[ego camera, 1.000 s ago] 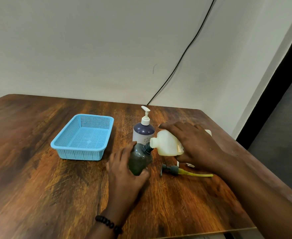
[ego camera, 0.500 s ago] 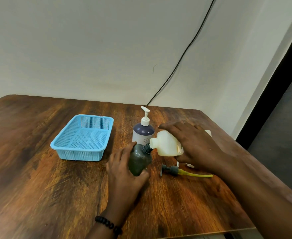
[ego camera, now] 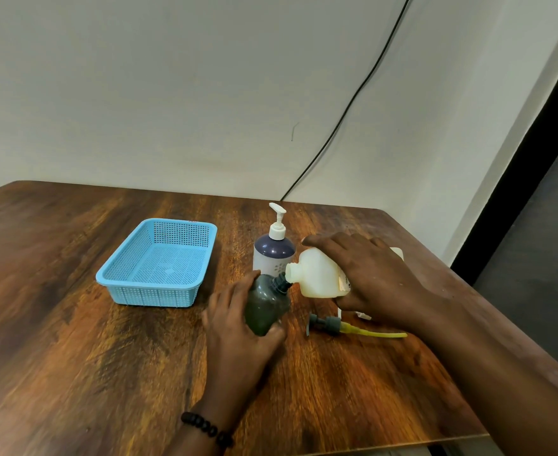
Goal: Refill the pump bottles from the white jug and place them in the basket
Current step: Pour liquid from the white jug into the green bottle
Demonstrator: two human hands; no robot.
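My left hand [ego camera: 238, 327] grips a dark green bottle [ego camera: 266, 304] with its pump off, tilted toward the right. My right hand [ego camera: 373, 278] holds the white jug [ego camera: 317, 274] tipped on its side, its mouth touching the green bottle's open neck. The green bottle's grey pump [ego camera: 328, 325] with a yellow tube lies on the table just right of it. A purple and white pump bottle [ego camera: 272, 253] stands upright behind the two. The blue basket [ego camera: 129, 284] sits to the left with nothing in it.
The wooden table [ego camera: 106, 373] ends close on the right and front. A black cable [ego camera: 343, 113] runs down the wall behind. A small white piece [ego camera: 361, 314] lies under my right hand.
None of the objects has shifted noticeably; both hands keep the jug's mouth at the green bottle's neck.
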